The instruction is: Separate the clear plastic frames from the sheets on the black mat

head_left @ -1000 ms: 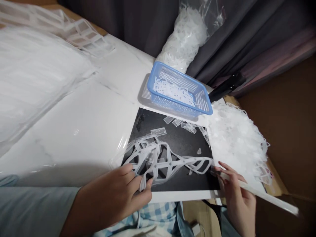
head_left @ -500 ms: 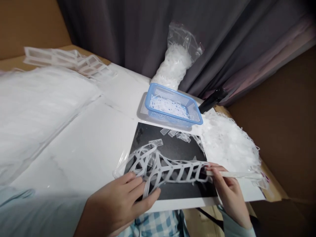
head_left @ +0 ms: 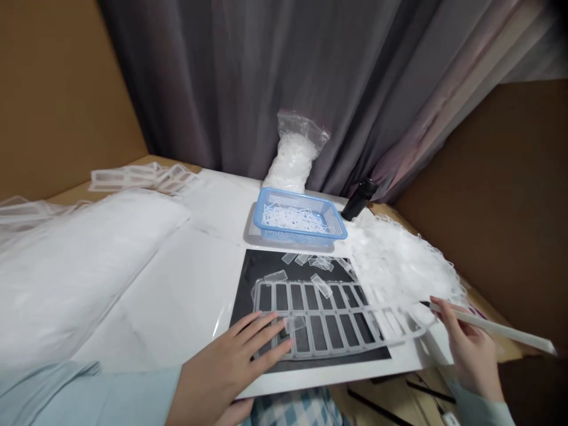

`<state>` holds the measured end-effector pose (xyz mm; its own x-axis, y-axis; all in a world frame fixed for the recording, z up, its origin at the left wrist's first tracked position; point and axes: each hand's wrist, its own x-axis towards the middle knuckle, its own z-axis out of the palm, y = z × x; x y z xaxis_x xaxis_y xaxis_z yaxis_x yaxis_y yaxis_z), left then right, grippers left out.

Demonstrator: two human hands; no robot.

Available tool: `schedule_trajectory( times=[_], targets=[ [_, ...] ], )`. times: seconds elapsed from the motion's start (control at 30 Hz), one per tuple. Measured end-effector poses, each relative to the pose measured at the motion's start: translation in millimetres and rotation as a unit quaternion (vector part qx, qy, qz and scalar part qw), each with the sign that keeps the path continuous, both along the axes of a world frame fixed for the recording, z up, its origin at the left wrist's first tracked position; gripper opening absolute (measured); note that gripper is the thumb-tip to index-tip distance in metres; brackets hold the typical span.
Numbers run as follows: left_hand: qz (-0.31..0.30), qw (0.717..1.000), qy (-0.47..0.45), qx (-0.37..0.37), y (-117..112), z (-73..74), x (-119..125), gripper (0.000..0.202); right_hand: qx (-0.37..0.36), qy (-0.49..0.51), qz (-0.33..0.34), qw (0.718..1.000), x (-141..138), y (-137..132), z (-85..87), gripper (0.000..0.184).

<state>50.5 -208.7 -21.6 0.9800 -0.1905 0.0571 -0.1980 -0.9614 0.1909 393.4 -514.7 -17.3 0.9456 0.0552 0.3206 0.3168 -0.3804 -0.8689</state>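
Observation:
A translucent plastic frame sheet [head_left: 306,312] with two rows of rectangular openings lies flat across a black mat [head_left: 261,261]. Its right end reaches past the mat onto the white surface. My left hand [head_left: 235,361] rests on the sheet's near left part, fingers stretched out and slightly spread. By its fingertips lies a small clear rectangular piece [head_left: 294,323]; another clear piece [head_left: 321,286] sits on the upper row. Right of the sheet, my right hand [head_left: 473,349] is closed around a long white stick-like tool [head_left: 510,334] with a dark tip.
Behind the mat stands a blue basket [head_left: 302,234] holding thin white pieces, with a filled zip bag [head_left: 290,160] behind it. A black cylinder [head_left: 359,198] leans nearby. White strands heap up [head_left: 403,260] at right. A large white pack [head_left: 97,254] and stacked frames [head_left: 128,176] lie left.
The frame sheet went from twisted and bunched to flat. My right hand has left its end and moved right with the white tool. My left hand's fingers have straightened. The view has shifted.

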Motion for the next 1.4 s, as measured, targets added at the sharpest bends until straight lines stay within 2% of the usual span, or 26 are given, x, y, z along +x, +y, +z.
schedule_trajectory(
  times=[0.13, 0.23, 0.3, 0.33, 0.43, 0.5, 0.57, 0.8, 0.93, 1.1, 1.2, 1.3, 1.4],
  targets=[
    [0.016, 0.999, 0.026, -0.020, 2.6, 1.4, -0.3, 0.104, -0.012, -0.073, -0.028, 0.997, 0.1, 1.9, 8.1, 0.054],
    [0.033, 0.999, 0.012, -0.017, 2.4, 1.5, -2.0, 0.100, -0.007, -0.127, -0.010, 0.992, -15.9, 20.2, 10.8, 0.051],
    [0.050, 0.998, -0.013, -0.023, 2.7, 2.4, -1.6, 0.096, -0.006, -0.115, 0.077, 0.990, -30.9, 43.5, 10.5, 0.050],
    [0.056, 0.998, -0.026, -0.030, 3.0, 3.4, -0.7, 0.093, -0.019, -0.095, 0.150, 0.984, -38.6, 57.3, 9.9, 0.047],
    [0.066, 0.995, -0.036, -0.059, 4.0, 7.3, 4.8, 0.076, -0.054, -0.061, 0.330, 0.940, -58.0, 99.1, 5.6, 0.040],
    [0.069, 0.994, -0.023, -0.080, 4.1, 9.6, 9.2, 0.063, -0.059, -0.058, 0.388, 0.918, -65.2, 120.8, -0.1, 0.041],
    [0.064, 0.993, -0.011, -0.098, 3.5, 11.4, 12.5, 0.057, -0.058, -0.061, 0.417, 0.905, -67.2, 134.6, -7.8, 0.043],
    [0.072, 0.989, 0.004, -0.129, -2.3, 16.8, 17.8, 0.061, -0.048, -0.080, 0.428, 0.899, -59.0, 147.1, -34.5, 0.033],
    [0.084, 0.990, -0.003, -0.115, -2.8, 23.6, 27.8, 0.058, -0.040, -0.094, 0.413, 0.905, -55.3, 151.2, -38.4, 0.029],
    [0.137, 0.987, -0.038, -0.077, 17.9, 49.1, 55.2, 0.063, -0.001, -0.124, 0.361, 0.924, -35.9, 157.0, -19.6, 0.026],
    [0.194, 0.977, -0.076, -0.046, 39.3, 63.1, 74.5, 0.054, 0.026, -0.130, 0.321, 0.938, -26.7, 160.1, -6.2, 0.025],
    [0.217, 0.972, -0.087, -0.019, 55.0, 65.5, 82.7, 0.041, 0.038, -0.116, 0.324, 0.938, -33.9, 159.5, 2.8, 0.025],
    [0.199, 0.977, -0.074, -0.005, 56.6, 58.8, 71.6, 0.035, 0.050, -0.089, 0.358, 0.928, -57.5, 152.5, 12.1, 0.029]
  ],
)
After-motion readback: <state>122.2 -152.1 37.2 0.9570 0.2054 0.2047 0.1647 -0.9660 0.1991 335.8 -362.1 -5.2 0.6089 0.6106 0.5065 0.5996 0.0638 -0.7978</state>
